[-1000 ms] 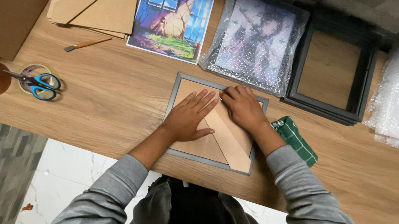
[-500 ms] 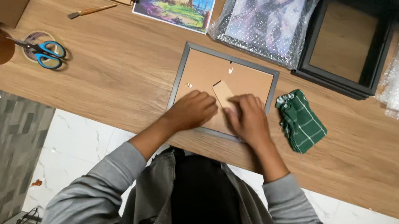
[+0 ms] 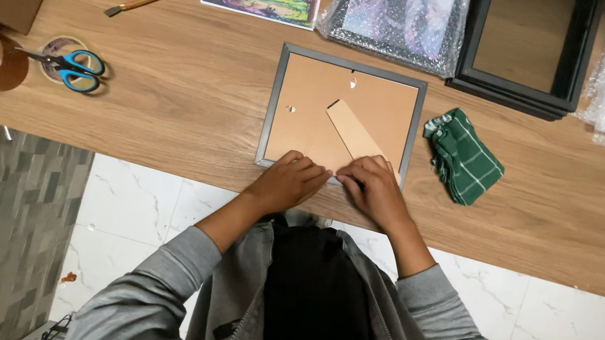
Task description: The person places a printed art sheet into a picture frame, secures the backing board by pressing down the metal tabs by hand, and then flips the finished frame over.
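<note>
Two frames (image 3: 342,112) (one scissors (image 3: 68,68))

Scissors (image 3: 68,69) – green cloth (image 3: 464,156) – brush (image 3: 135,4)

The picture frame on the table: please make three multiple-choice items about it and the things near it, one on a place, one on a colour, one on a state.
1. Where does the folded cloth lie?
A. right of the picture frame
B. on the scissors
C. inside the frame

2. What colour are the handles of the scissors?
A. red
B. blue
C. yellow

3. How does the frame lie?
A. upright on its stand
B. wrapped in bubble wrap
C. flat, brown backing up

Answers: 1 A, the green checked cloth rests on the table beside the frame's right edge. 2 B, both loops are blue. 3 C, the brown backing faces up, with the left hand and right hand at its near edge.
</note>
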